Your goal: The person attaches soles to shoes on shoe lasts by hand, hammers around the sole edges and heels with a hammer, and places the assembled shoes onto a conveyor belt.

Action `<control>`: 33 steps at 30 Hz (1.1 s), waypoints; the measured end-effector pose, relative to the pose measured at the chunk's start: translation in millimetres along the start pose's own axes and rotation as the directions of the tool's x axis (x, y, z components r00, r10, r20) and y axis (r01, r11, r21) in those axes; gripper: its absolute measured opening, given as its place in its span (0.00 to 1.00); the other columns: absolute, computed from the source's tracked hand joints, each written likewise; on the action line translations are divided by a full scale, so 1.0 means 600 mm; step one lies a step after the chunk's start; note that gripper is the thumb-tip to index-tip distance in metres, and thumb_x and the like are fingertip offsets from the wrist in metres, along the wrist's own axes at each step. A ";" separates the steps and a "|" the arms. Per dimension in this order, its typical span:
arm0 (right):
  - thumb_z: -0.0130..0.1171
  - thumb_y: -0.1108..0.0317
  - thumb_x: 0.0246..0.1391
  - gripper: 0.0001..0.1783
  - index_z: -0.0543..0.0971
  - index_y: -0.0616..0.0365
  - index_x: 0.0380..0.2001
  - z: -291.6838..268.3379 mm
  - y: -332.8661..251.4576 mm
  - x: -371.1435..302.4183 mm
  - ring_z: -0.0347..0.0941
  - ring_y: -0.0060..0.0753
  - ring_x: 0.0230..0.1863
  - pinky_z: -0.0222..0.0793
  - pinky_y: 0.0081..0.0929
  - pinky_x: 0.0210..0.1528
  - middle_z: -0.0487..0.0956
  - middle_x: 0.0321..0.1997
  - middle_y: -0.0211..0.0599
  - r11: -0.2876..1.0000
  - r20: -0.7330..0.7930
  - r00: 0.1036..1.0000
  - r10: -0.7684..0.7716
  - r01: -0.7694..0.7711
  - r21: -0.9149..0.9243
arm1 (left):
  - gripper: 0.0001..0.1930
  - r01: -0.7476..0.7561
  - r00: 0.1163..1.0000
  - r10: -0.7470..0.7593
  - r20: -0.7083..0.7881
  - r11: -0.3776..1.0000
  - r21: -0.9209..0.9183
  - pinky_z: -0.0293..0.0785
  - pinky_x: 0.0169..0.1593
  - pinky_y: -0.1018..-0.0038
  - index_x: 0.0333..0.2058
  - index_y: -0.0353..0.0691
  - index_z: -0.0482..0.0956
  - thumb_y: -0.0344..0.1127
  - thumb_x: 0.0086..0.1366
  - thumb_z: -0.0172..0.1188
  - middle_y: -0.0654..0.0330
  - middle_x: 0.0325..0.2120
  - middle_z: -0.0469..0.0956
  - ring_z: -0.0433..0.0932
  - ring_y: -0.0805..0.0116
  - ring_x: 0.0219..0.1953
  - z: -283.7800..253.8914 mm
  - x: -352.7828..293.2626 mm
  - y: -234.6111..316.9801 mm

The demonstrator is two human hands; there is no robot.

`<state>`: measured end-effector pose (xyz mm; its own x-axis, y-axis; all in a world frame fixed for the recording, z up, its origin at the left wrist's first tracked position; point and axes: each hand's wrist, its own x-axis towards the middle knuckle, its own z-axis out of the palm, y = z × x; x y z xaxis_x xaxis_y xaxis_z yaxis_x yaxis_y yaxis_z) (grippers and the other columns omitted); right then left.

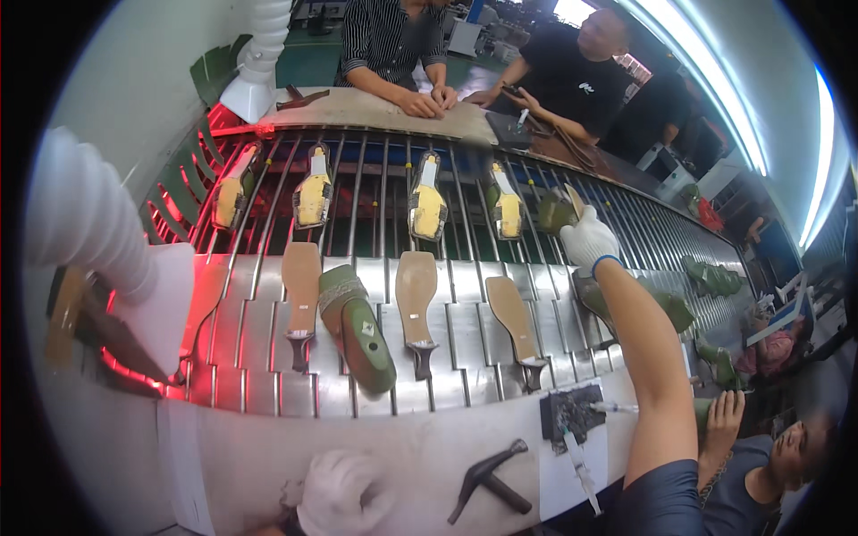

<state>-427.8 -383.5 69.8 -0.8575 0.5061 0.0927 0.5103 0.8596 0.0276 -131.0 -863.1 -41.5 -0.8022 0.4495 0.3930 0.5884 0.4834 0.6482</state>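
Observation:
My right hand (592, 239), in a white glove with a blue cuff, reaches over the conveyor. Its fingers close on a green shoe (556, 213) in the far row; a slender pale piece (572, 198) sticks up beside them. My left hand (344, 496), also white-gloved, is smeared over the near bench, its fingers unclear. Nearby lies a dark hammer (487, 482). Upturned shoes with yellow bottoms (428, 210) line the far row. Tan heeled soles (417, 299) lie on the nearer metal slats, with a green shoe (356, 329) among them.
Slatted conveyor (465, 344) runs across. A syringe (579, 464) and a black block (572, 418) lie at the bench's right. White ducts (98, 219) and red-lit hoods stand left. Two people face me across; another person (760, 469) is at lower right. More green shoes (710, 275) sit right.

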 end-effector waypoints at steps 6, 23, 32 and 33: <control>0.64 0.48 0.62 0.43 0.68 0.61 0.74 -0.134 -0.069 -0.379 0.88 0.48 0.46 0.84 0.42 0.47 0.88 0.49 0.56 0.792 0.240 0.908 -0.344 0.143 0.594 | 0.28 -0.030 0.983 0.047 -0.176 0.995 0.096 0.72 0.64 0.46 0.55 0.41 0.80 0.37 0.55 0.75 0.51 0.53 0.83 0.81 0.46 0.56 -0.003 -0.036 0.009; 0.61 0.63 0.75 0.32 0.68 0.61 0.76 0.100 -0.099 -0.834 0.84 0.26 0.41 0.85 0.28 0.41 0.84 0.47 0.42 0.037 0.441 0.582 -0.683 -0.576 0.816 | 0.36 0.109 0.992 -0.030 -0.121 0.677 0.728 0.71 0.71 0.54 0.70 0.37 0.73 0.51 0.72 0.70 0.53 0.62 0.82 0.79 0.44 0.64 -0.076 -0.170 -0.056; 0.59 0.62 0.75 0.19 0.78 0.67 0.58 0.093 -0.053 -0.756 0.87 0.31 0.35 0.84 0.35 0.38 0.87 0.43 0.41 0.118 0.321 0.823 -0.468 -0.301 0.946 | 0.33 0.117 0.791 -0.288 -0.540 0.937 -0.330 0.81 0.58 0.62 0.60 0.29 0.76 0.49 0.66 0.74 0.55 0.50 0.84 0.85 0.61 0.51 -0.151 -0.108 -0.039; 0.59 0.62 0.75 0.19 0.78 0.67 0.58 0.086 -0.055 -0.749 0.87 0.31 0.35 0.84 0.35 0.38 0.87 0.43 0.41 0.116 0.309 0.826 -0.471 -0.290 0.950 | 0.33 0.106 0.788 -0.281 -0.548 0.939 -0.328 0.81 0.58 0.62 0.60 0.29 0.76 0.49 0.66 0.74 0.55 0.50 0.84 0.85 0.61 0.51 -0.149 -0.107 -0.028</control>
<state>-62.8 -635.6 -24.2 -0.9691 0.0354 -0.2442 0.2450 0.0206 -0.9693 -98.5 -967.1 -19.1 -0.8528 -0.1934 0.4851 0.4338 0.2551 0.8642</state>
